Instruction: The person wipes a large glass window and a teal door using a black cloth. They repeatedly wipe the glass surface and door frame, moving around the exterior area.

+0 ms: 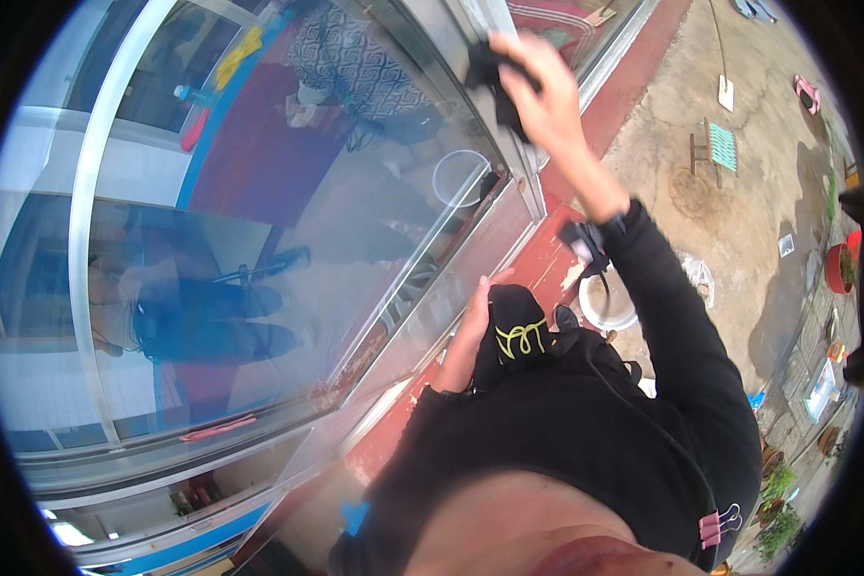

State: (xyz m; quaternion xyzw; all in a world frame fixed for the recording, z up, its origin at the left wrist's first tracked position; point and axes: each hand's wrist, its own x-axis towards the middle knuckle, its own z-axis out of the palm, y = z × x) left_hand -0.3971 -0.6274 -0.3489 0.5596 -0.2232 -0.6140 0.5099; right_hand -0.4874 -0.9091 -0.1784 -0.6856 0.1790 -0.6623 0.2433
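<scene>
My right hand [547, 97] is raised high and grips a dark cloth [507, 108] against the upright metal frame [525, 180] of a glass window. Some blur covers the hand and the cloth. Lower down, my left hand [466, 338] is beside my body, close to the window's lower edge, with fingers extended and nothing seen in it. Its palm is partly turned from view. The large glass pane [259, 223] on the left carries reflections, and a room shows through it. A black band with a small device [585, 243] hangs at my right wrist.
A red painted ledge [547, 252] with peeling patches runs below the window. A white basin [589, 306] stands on the ground near my shoe [565, 317]. Farther off are a stool with a turquoise woven seat [722, 146], a long-handled tool [725, 93] and a potted plant [839, 268].
</scene>
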